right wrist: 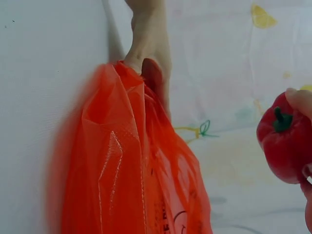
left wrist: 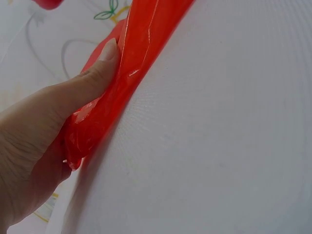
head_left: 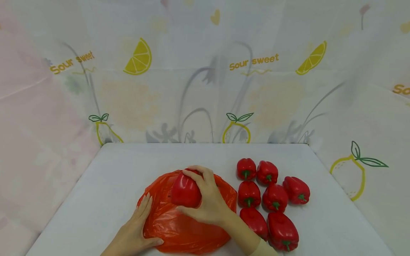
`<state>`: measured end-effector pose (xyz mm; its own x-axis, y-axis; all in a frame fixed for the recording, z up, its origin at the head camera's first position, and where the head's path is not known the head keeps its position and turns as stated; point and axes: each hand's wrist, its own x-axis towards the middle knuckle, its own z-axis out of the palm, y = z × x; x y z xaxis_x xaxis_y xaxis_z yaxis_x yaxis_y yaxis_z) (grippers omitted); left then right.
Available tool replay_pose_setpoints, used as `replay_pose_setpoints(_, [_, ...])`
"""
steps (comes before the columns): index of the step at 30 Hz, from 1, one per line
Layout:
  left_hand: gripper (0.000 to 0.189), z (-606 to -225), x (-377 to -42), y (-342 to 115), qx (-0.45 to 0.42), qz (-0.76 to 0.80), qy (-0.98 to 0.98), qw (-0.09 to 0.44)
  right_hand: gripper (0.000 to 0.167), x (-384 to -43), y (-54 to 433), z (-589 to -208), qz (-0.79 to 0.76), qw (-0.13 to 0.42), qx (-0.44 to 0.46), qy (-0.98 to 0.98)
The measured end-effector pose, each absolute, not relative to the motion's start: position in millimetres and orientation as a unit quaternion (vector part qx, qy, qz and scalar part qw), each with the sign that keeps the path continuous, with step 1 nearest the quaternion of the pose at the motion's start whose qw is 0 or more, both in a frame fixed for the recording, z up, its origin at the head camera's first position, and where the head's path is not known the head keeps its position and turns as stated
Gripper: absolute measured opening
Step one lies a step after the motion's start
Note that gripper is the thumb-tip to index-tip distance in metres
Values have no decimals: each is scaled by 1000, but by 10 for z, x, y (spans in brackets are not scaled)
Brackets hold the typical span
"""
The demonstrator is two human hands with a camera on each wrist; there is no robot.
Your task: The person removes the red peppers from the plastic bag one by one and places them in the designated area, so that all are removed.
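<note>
A red bell pepper (head_left: 185, 191) is in my right hand (head_left: 208, 199), gripped between thumb and fingers above the orange plastic bag (head_left: 185, 231). In the right wrist view this pepper (right wrist: 285, 136) shows its green stem, at the right edge. My left hand (head_left: 136, 227) lies at the bag's left side, its fingers extended along the edge and the thumb apart from them. Seen from the left wrist, the thumb (left wrist: 83, 90) lies against the bag (left wrist: 141, 58), and the other fingers are mostly hidden.
Several more red bell peppers (head_left: 275, 197) stand grouped to the right of the bag, two of them close to my right forearm. The white table (head_left: 118, 170) ends at a hanging cloth (head_left: 198, 89) printed with lemons, behind and at both sides.
</note>
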<state>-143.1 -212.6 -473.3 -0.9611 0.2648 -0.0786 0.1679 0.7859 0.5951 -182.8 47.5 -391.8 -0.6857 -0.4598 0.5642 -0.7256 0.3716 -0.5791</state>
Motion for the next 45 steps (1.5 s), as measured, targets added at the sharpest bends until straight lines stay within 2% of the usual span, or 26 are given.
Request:
replay_pose_setpoints(6, [129,-4729,-1433,-2122,114,302,943,79,84,-1816,549,-3866,432,193,377,-796])
replay_pose_setpoints(14, [129,-4727,-1428,-2136,118,292,946,81,96,-1787,675,-3818,428,217,372,-795])
replay_pose_setpoints(34, [128,-4746,-1434,-2159,142,283,946,70,100,-1698,1085,-3725,402,242,345,-813])
replay_pose_setpoints(45, [128,-4729,-1439,-2158,144,288,944,75,104,-1630,1475,-3726,375,250,288,-845])
